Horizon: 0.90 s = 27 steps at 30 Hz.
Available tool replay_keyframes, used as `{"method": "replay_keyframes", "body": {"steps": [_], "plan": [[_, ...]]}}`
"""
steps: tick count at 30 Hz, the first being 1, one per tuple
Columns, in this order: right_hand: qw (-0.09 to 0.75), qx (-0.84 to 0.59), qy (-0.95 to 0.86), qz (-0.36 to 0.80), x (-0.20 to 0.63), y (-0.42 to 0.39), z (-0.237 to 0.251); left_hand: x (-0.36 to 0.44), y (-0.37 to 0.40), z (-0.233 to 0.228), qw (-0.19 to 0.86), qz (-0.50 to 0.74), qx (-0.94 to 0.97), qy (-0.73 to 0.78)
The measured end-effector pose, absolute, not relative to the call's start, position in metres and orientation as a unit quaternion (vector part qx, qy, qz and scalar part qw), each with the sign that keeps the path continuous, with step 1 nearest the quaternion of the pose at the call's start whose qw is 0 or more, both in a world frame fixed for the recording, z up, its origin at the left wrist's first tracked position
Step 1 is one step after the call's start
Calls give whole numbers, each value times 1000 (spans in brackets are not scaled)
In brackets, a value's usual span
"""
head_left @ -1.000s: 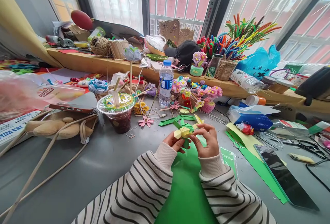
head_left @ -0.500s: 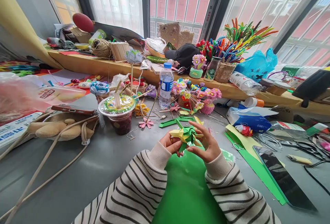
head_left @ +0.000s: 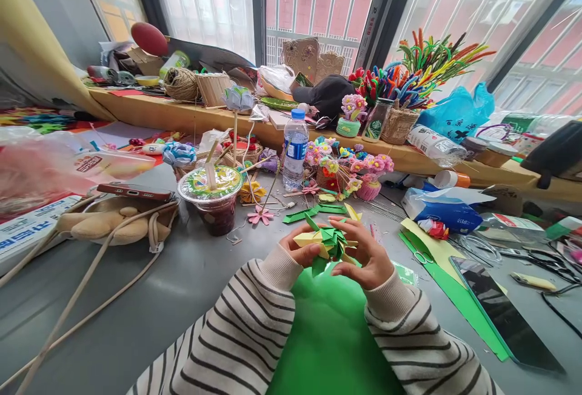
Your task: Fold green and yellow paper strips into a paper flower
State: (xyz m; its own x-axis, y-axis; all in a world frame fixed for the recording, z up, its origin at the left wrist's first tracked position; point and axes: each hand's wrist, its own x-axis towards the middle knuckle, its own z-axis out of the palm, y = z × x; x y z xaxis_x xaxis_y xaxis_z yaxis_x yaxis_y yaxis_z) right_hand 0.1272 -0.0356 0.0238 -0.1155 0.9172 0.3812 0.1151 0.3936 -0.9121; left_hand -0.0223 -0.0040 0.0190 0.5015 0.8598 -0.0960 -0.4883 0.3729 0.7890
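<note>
Between my hands is a folded green and yellow paper origami piece [head_left: 334,242], star-like, with pointed flaps sticking out all round. My left hand [head_left: 297,246] pinches its left side, the thumb pressed on a yellow flap. On the other side, my right hand [head_left: 370,255] curves round its right edge, index finger above and thumb below; some fingers are hidden behind the paper. Folded green paper strips [head_left: 302,214] and a yellow folded piece [head_left: 352,212] lie on the table just beyond. Under my hands is a shiny green surface [head_left: 336,334].
At left stand a lidded drink cup [head_left: 211,201] and a tan plush bag [head_left: 113,225]. A water bottle [head_left: 295,152] stands ahead, near crocheted flowers [head_left: 350,165]. Rightward lie green paper [head_left: 473,316], small scissors [head_left: 422,257], a phone [head_left: 504,310] and a tissue pack [head_left: 441,210].
The view has shifted slightly. My right hand's fingers have come down closer round the origami piece, and the piece has tilted a little. My left hand keeps its pinch.
</note>
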Motion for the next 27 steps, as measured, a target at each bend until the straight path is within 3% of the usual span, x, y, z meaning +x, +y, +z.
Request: {"method": "replay_keyframes", "body": {"steps": [9, 18, 27], "plan": [[464, -350, -737, 343, 148, -28, 33, -17, -2, 15, 816, 413, 312, 259], [548, -398, -681, 278, 135, -33, 28, -13, -3, 3, 813, 435, 276, 271], [539, -404, -696, 248, 137, -31, 23, -12, -2, 5, 811, 439, 281, 266]]}}
